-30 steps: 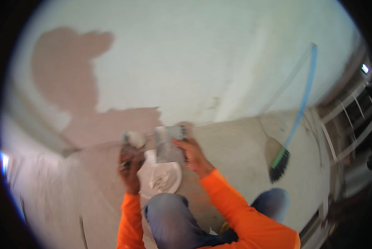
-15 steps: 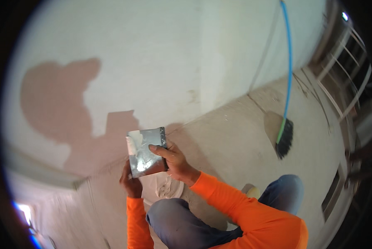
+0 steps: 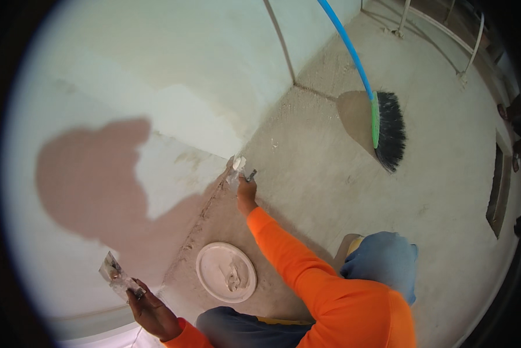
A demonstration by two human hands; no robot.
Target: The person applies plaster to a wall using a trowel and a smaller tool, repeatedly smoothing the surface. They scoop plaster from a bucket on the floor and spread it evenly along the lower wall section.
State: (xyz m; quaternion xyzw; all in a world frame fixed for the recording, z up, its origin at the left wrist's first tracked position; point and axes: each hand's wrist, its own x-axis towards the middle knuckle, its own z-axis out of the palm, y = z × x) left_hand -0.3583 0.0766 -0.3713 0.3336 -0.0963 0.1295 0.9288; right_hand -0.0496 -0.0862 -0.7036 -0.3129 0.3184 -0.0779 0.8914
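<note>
1 blue-handled, green-headed broom (image 3: 377, 116) on grey floor (image 3: 440, 180), pale railing (image 3: 405, 17) beyond

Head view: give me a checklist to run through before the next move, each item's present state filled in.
1. Right grip secure on its scraper: ok, closed around it.
2. Pale paste at that scraper's end: ok, a dab shows there, by the foot of the wall. Pressed against the wall: cannot tell.
3. Left grip holding the second scraper: ok, blade end raised.
4. Paste mound on the round tray: ok, some lies there.
5. Wall-floor joint smooth: not ok, it looks rough.
6. Broom apart from both hands: ok, off to the right.
</note>
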